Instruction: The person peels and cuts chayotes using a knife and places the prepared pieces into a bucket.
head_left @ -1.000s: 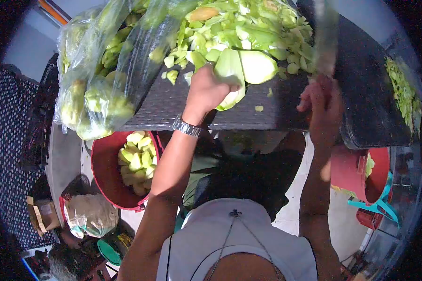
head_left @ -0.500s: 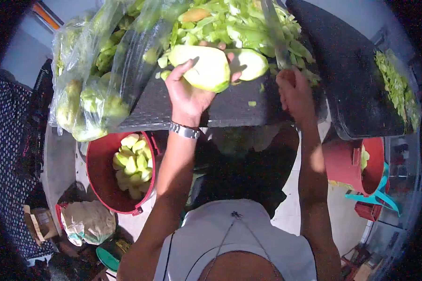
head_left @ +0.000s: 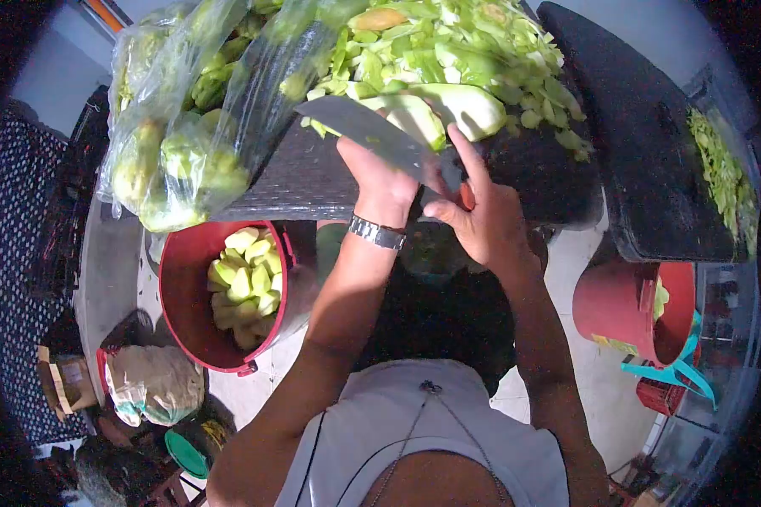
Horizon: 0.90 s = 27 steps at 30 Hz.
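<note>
My right hand (head_left: 486, 218) grips a broad-bladed knife (head_left: 359, 127), its index finger stretched out and an orange bit of handle showing near the thumb. The blade slants up and left across my left hand (head_left: 384, 184), which wears a metal watch band. Most of the left fingers are hidden behind the blade. Just beyond the blade lies a peeled pale green fruit (head_left: 418, 121), resembling an unripe papaya and partly covered. A second peeled fruit (head_left: 473, 108) lies beside it, against a heap of green peelings (head_left: 448, 51).
A clear plastic bag (head_left: 173, 160) of unpeeled green fruit is at left on the black worktop (head_left: 287, 190). Below stands a red bucket (head_left: 173, 317) with peeled pieces. Another red bucket (head_left: 613, 304) is at right, below a black tabletop (head_left: 664, 186) with peelings.
The peeled fruit that lay in my left hand now lies beyond it by the peelings. The knife has swung from upright at right to lie across my left hand. Both hands have drawn together.
</note>
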Motion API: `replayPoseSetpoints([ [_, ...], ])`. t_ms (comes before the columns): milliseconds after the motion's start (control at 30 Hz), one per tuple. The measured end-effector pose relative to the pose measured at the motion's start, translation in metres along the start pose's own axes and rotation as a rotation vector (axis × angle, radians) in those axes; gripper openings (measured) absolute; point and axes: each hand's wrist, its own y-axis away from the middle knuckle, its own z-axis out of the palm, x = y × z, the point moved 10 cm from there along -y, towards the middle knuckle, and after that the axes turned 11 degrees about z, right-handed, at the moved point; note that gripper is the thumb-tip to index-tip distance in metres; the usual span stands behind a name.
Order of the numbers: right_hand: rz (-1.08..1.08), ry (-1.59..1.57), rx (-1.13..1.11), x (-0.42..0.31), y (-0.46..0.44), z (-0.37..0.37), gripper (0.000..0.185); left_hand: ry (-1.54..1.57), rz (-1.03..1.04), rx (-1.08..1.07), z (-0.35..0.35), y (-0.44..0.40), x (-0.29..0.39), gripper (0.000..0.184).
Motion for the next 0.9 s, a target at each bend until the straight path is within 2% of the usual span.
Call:
replayPoseSetpoints([
  [67,0.002,0.049,-0.041,-0.002,0.002,0.007,0.101,0.062,-0.051,-0.091,-0.004,-0.002,-0.006,0.059],
  [133,-0.035,0.003,0.023,-0.002,0.003,0.005,0.095,0.131,-0.112,-0.160,0.003,-0.001,-0.012,0.059],
  [267,-0.105,0.010,0.092,-0.005,0.004,0.004,0.092,0.059,-0.114,-0.138,0.002,0.000,-0.013,0.055],
  [433,-0.066,0.005,0.075,-0.006,0.002,0.003,0.091,0.059,-0.147,-0.186,0.012,0.009,-0.012,0.052],
  [533,-0.069,-0.015,0.090,-0.005,0.002,0.003,0.091,0.062,-0.134,-0.119,0.015,0.016,-0.007,0.051],
  [633,-0.034,-0.014,0.111,0.000,-0.002,0.003,0.090,-0.032,0.050,-0.040,0.024,0.028,0.006,0.051],
  [667,-0.020,-0.003,0.118,0.001,-0.004,0.001,0.089,-0.127,0.076,-0.034,0.022,0.027,0.009,0.053],
  [767,0.035,0.019,0.044,0.002,-0.008,0.002,0.092,-0.100,0.059,-0.062,0.023,0.025,0.007,0.046],
  [867,0.132,-0.192,0.007,0.018,-0.010,0.012,0.085,-0.082,0.095,0.006,0.015,0.036,0.007,0.031],
  [900,0.166,-0.232,0.003,0.023,-0.010,0.016,0.081,-0.052,0.136,-0.008,0.016,0.039,0.009,0.032],
])
